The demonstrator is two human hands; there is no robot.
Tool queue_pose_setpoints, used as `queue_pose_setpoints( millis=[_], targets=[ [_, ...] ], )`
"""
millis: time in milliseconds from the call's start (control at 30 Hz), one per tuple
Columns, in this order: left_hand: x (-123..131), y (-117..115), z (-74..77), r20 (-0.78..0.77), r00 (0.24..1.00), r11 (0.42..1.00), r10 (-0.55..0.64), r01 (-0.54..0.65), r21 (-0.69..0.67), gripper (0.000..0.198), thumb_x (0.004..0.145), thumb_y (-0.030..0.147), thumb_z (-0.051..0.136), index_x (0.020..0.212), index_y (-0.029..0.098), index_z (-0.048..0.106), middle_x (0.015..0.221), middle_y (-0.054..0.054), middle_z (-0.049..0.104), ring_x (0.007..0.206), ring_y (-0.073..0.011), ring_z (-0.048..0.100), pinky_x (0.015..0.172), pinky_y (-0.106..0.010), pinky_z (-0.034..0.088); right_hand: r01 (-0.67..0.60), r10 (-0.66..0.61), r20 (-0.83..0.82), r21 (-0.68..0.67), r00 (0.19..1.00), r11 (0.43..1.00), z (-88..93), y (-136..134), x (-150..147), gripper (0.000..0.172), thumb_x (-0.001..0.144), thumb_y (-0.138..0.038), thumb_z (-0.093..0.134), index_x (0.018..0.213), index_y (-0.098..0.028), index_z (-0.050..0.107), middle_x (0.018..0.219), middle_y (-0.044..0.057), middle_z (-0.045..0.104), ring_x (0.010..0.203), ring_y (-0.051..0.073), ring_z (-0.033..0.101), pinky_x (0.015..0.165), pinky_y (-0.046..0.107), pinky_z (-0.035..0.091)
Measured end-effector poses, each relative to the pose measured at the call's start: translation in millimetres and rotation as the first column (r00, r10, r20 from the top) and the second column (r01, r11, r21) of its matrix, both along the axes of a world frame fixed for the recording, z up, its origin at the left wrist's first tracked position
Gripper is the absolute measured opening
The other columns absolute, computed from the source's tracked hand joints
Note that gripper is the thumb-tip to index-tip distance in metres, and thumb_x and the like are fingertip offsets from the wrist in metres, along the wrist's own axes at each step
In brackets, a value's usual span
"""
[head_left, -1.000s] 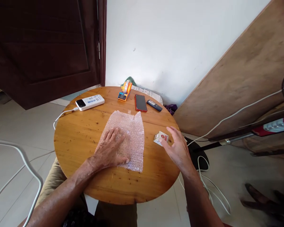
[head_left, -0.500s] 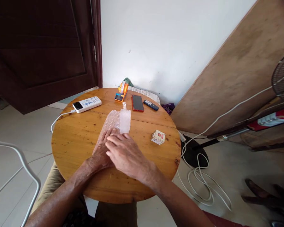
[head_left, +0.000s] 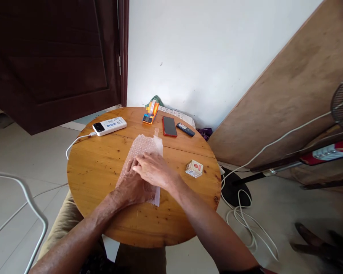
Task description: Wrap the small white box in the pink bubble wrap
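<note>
Round wooden table [head_left: 94, 163]: left hand [head_left: 134, 188] flat on bubble wrap [head_left: 143, 144], right hand [head_left: 156, 169] overlapping left; grip of each unclenched.

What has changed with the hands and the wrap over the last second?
The right hand moved left, from beside the small box to over the left hand. The bubble wrap's right side is now folded leftward. The left hand stayed on the wrap; phone, tape dispenser and power bank stayed put.
</note>
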State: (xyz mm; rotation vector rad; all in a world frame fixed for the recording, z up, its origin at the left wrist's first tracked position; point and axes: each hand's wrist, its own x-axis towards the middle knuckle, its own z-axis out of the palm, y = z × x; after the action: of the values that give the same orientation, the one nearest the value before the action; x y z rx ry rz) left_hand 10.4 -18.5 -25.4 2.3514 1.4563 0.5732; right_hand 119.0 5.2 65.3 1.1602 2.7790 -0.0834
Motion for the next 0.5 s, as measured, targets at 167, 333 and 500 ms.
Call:
queue_pose_setpoints(
  millis=[167,333,500],
  targets=[
    [-14,-18,4.1,-0.14,0.989,0.999,-0.049,0.05,0.0,0.106,0.065,0.07,0.071,0.151,0.019,0.039,0.164,-0.019,0.021,0.151,-0.0455,0.013,0.121,-0.058,0.012,0.178,-0.18,-0.076,-0.036,0.981,0.983,-9.7,-5,52,0.035,0.101,-0.034,0.047,0.127,-0.014,0.059,0.131,0.015,0.06,0.12,0.03,0.056,0.1,0.043,0.044],
    [-14,-16,6.8,-0.172,0.984,0.999,-0.041,0.043,0.008,0.1,0.069,0.072,0.069,0.151,0.026,0.039,0.165,-0.016,0.02,0.151,-0.0456,0.012,0.121,-0.059,0.013,0.274,-0.259,-0.195,0.051,0.946,0.96,-41.3,-17,71,0.042,0.097,-0.028,0.054,0.136,-0.012,0.051,0.143,0.016,0.052,0.131,0.03,0.048,0.108,0.045,0.041],
    [-17,-17,8.1,-0.214,0.976,0.999,-0.041,0.045,0.012,0.097,0.071,0.075,0.065,0.15,0.024,0.042,0.164,-0.019,0.023,0.151,-0.0446,0.015,0.12,-0.059,0.013,0.352,-0.314,-0.282,0.096,0.906,0.931,-61.4,-23,69,0.045,0.098,-0.031,0.052,0.139,-0.011,0.05,0.147,0.017,0.05,0.136,0.031,0.044,0.111,0.048,0.039]
  ],
)
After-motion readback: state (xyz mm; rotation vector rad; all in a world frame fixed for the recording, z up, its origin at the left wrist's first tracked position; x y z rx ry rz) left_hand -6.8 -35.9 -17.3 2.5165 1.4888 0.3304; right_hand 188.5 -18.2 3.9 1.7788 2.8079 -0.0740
